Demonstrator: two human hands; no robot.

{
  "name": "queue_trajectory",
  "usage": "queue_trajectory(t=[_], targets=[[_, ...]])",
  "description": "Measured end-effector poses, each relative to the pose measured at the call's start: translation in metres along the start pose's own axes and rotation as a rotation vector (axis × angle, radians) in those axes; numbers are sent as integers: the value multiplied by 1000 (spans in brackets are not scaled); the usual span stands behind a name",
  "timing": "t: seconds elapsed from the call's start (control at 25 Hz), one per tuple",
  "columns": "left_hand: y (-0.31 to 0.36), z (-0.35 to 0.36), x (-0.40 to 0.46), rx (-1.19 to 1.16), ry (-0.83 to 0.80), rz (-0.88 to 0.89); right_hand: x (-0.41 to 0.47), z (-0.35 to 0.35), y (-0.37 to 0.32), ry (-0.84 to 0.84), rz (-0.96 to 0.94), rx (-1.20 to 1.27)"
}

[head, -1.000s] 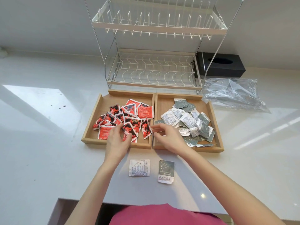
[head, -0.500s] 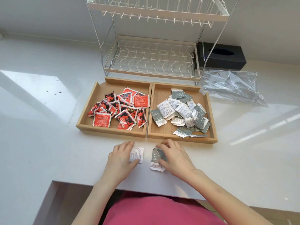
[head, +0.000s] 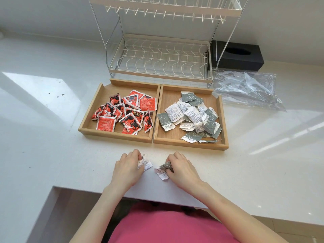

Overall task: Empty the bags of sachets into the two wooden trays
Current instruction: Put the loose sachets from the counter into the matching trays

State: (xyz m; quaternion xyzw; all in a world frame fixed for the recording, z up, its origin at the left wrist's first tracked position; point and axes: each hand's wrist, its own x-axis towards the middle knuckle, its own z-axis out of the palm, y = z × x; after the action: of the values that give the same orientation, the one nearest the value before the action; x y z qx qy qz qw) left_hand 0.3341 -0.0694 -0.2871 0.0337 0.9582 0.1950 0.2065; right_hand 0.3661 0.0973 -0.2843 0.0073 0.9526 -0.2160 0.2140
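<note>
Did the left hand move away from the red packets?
Yes. The left hand pulled back from the left tray toward the counter's near edge, where it now grips a white sachet.

left tray (head: pixel 88 116): wooden, shallow, rectangular; flat on the white counter, its right wall touching the right tray.
right tray (head: pixel 222 120): same wood and shape, just right of the left tray, set a little nearer the counter edge.
red sachets (head: pixel 122 113): red, black and white packets in a loose overlapping heap inside the left tray.
grey sachets (head: pixel 192 114): grey-green and white packets heaped in the right tray, some crumpled.
white sachet (head: pixel 145 164): on the counter in front of the trays, crumpled, held by a hand.
grey sachet (head: pixel 164 170): beside it, grey with a white end, also held.
bags (head: pixel 245 86): clear plastic, flattened and crinkled, lying right of the trays.
</note>
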Motion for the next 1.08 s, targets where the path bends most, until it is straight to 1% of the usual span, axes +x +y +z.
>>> queue_trajectory(t=[0.12, 0.24, 0.32, 0.4, 0.48, 0.56, 0.68, 0.8, 0.88, 0.96, 1.08], targets=[[4, 3, -1, -54, 20, 20, -1, -4, 4, 10, 3, 95], [14, -8, 0, -359, -2, 6, -2, -20, 11, 19, 26, 313], [25, -20, 4, -522, 11, 10, -3, -37, 16, 22, 35, 492], [36, -33, 13, -617, 14, 43, -5, -58, 21, 46, 28, 699], [48, -41, 24, -635, 4, 82, -4, -79, 28, 116, 29, 791], [62, -45, 34, -623, -7, 114, 1, -95, 39, 199, 42, 820], [81, -45, 50, -563, 4, 152, 12, -107, 57, 296, 88, 787], [98, -39, 65, -481, 18, 182, 23, -112, 68, 300, 125, 747], [106, -36, 72, -482, 4, 189, 29, -114, 71, 272, 154, 734], [110, -34, 74, -459, 2, 206, 31, -114, 74, 289, 171, 657], [111, -27, 68, -323, 56, 365, 24, -109, 83, 382, 162, 511]])
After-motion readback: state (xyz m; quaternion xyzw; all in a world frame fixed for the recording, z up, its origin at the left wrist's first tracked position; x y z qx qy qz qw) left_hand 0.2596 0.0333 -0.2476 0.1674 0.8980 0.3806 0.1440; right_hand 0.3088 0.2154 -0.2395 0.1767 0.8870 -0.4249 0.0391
